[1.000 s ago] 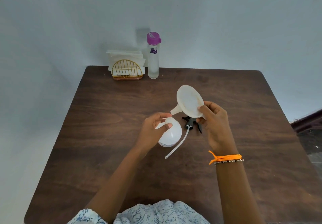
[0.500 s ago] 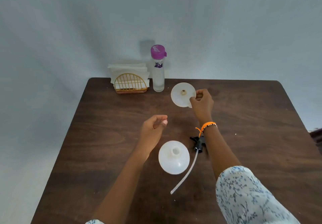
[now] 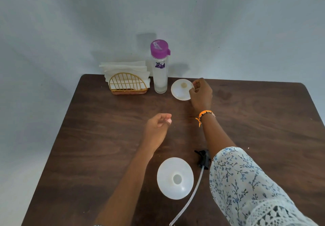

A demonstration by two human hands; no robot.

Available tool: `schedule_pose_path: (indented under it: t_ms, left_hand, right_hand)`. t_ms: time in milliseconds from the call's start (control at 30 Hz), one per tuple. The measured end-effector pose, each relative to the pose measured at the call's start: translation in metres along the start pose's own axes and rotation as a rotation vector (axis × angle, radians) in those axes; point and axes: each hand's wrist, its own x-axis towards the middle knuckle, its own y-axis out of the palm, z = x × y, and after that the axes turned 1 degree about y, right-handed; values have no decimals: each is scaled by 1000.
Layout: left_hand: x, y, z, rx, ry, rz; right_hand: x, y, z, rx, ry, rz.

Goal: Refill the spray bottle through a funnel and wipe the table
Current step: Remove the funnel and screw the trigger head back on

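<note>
The white spray bottle [image 3: 175,178] stands near the front of the dark wooden table [image 3: 98,137], its neck uncapped. Its black spray head [image 3: 202,159] with a long clear tube lies just right of it, partly under my right sleeve. My right hand [image 3: 200,94] is stretched to the table's far side and pinches the rim of the white funnel [image 3: 181,89], which sits beside a clear water bottle with a purple cap [image 3: 160,67]. My left hand [image 3: 157,126] hovers over the table's middle, loosely curled and holding nothing.
A gold wire holder with white paper napkins [image 3: 125,81] stands at the far edge, left of the water bottle. A pale wall rises right behind the table.
My right hand carried the funnel from above the spray bottle to the table's far side by the water bottle. My left hand let go of the spray bottle and moved forward.
</note>
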Motion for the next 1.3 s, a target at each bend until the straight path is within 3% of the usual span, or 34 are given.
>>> schedule_pose_path:
  t_ms: [467,700,900,1100,1300]
  left_hand:
    - [-33,-5,20,-122,15,-27]
    - [-76,-11,20,-190,147,-30]
    - [-110,-8,35,-185,233,32]
    - [-132,-3,40,-170,316,144]
    - [-134,4,45,-171,353,113]
  right_hand:
    - [-1,-6,-10,28,56,7]
    - [-65,-48,-23,-21,91,-53]
    - [-142,-87,-33,-37,129,54]
    - [-197,-97,-53,-192,115,49]
    - [-217,-94,-59,-282,143,120]
